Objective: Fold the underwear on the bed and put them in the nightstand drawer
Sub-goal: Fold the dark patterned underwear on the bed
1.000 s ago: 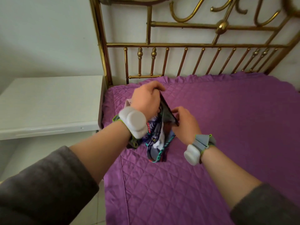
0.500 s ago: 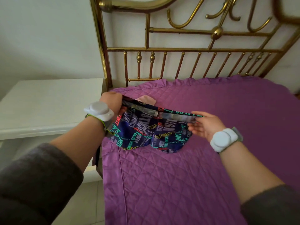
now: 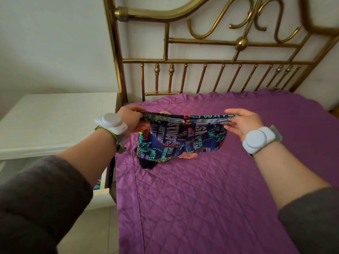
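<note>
While the left hand is pinching one end of the waistband, the right hand is pinching the other. The printed underwear is hanging stretched between them over the purple bed cover.

Straight ahead of you, a plain white painted wall fills the back, softly and evenly lit. Against it stands a polished brass headboard of slim upright bars and curling scrolls. Below that, the purple diamond-quilted bed cover, ruffled at its far edge, spreads across most of your view. On your left, just beside the bed, sits a glossy white nightstand with a flat top, and its white drawer is pulled open. Pale cream floor tiles show at the lower left.
</note>
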{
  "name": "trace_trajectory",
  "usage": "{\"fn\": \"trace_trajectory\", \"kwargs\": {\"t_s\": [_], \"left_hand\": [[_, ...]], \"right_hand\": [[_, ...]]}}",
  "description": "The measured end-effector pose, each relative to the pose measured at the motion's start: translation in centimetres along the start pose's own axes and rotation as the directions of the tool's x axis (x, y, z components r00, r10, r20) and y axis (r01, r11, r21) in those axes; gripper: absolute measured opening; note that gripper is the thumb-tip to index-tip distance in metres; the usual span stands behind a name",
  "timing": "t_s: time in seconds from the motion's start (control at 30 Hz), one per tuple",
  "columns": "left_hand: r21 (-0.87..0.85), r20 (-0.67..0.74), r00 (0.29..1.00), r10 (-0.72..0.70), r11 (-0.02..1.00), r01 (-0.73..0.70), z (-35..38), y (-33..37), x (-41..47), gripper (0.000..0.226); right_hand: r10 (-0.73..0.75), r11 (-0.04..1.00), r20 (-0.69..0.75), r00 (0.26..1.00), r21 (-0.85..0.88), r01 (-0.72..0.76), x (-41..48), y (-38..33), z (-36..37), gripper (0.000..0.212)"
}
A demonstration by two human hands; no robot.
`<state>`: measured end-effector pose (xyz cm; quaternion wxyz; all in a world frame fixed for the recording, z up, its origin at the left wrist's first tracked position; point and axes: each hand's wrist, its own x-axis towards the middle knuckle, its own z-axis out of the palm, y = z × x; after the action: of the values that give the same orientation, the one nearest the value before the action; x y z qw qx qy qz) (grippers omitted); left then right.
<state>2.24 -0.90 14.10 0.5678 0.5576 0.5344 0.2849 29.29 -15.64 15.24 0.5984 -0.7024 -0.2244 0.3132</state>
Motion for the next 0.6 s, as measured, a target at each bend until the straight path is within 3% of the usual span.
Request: {"fn": "trace_trajectory", "kwargs": {"t_s": [0.13,0.23,0.37,0.43,0.5,0.57,0.6], "left_hand": [[-0.004,0.081,0.987,0.139,0.990,-0.140,-0.1,0.0,0.5,0.034],[0.066,0.167,0.964,0.206,0.973,-0.219,0.1,0.3,0.7,0.037],[0.035,0.062,0.972,0.226,0.973,-0.229,0.8,1.4,0.2,0.035],[0.032,0.091,0.980,0.179,0.983,-0.183,1.2,1.3,-0.7,0.033],[0.077,0.207,0.978,0.034,0.996,-0.050,1.7,-0.4,-2.0,0.026],[0.269,0.272,0.946,-0.175,0.958,0.100,2.1,-3.3,-3.3,0.032],[0.349,0.284,0.923,-0.259,0.925,0.153,2.3,-5.1,-3.8,0.034]], "right_hand": [[-0.079,0.996,-0.011,0.997,0.040,0.079,0.2,0.0,-0.4,0.031],[-0.103,0.994,0.034,0.994,-0.025,0.103,0.1,-0.2,-0.8,0.035],[-0.103,0.991,-0.009,0.995,0.080,0.103,0.0,-0.7,-1.5,0.039],[-0.086,0.995,0.012,0.996,0.058,0.085,-0.3,0.0,-2.3,0.040],[-0.009,0.998,0.081,0.997,-0.064,0.014,-0.8,2.0,-3.2,0.041],[0.144,0.944,0.195,0.970,-0.322,-0.075,-1.8,5.1,-4.1,0.039],[0.251,0.860,0.246,0.936,-0.500,-0.099,-2.5,6.9,-4.5,0.036]]}}
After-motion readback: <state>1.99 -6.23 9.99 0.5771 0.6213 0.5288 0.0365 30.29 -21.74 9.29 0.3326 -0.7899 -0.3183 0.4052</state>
